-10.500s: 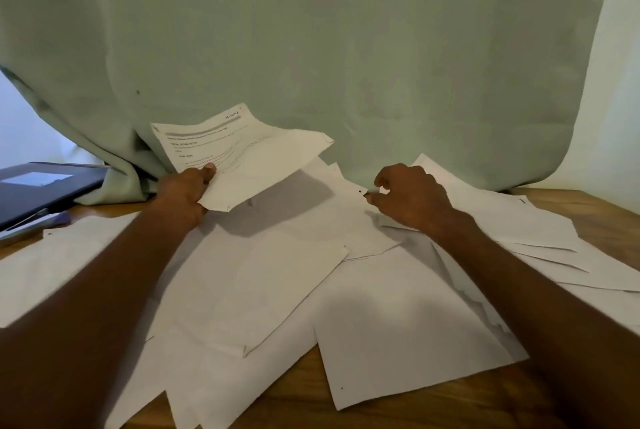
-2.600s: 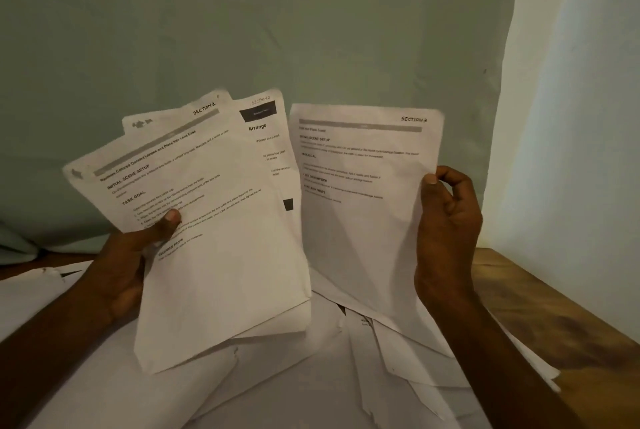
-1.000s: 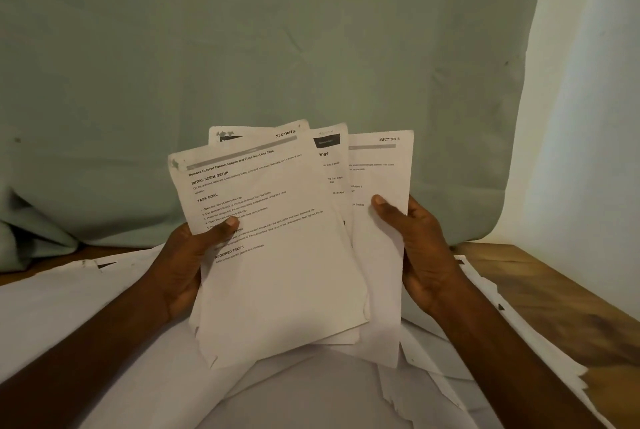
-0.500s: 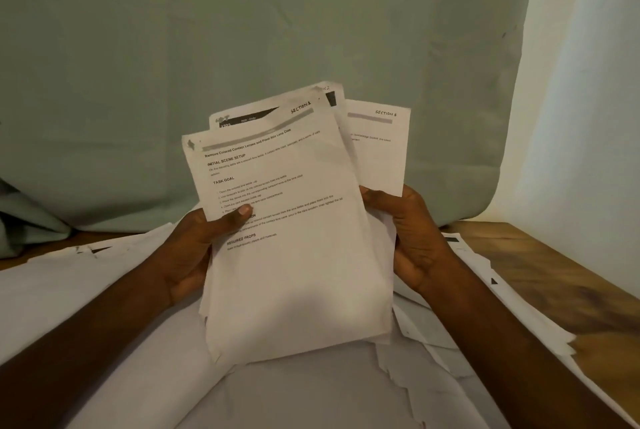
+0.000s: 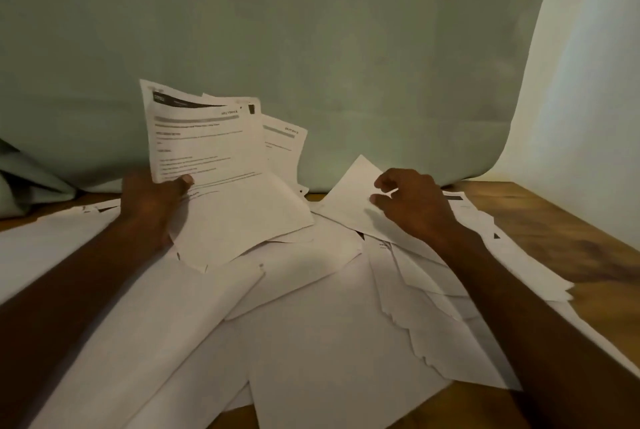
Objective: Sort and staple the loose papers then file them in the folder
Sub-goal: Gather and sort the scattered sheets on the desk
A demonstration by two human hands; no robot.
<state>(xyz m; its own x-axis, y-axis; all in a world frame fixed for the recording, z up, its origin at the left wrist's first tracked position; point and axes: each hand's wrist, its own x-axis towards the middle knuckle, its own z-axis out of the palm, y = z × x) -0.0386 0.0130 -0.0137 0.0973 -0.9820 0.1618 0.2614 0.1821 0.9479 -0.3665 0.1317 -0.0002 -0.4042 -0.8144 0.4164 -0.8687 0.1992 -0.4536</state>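
Now the left hand point(image 5: 149, 203) grips a fanned sheaf of printed white sheets point(image 5: 221, 165), thumb pinned on the front page, held upright above the scattered white loose papers point(image 5: 329, 324) covering the brown wooden table point(image 5: 540, 221). Meanwhile the right hand point(image 5: 412, 203) hovers with fingers loosely curled over a tilted blank white sheet point(image 5: 349, 196); whether it pinches that sheet, I cannot tell. That sheet lies right of the sheaf and nearer the right hand, its raised corner pointing toward the pale green cloth backdrop point(image 5: 311, 30), so that hand looks best placed to lift it.

Held sheets point(image 5: 207, 151) — "SECTION" headers, rest illegible.
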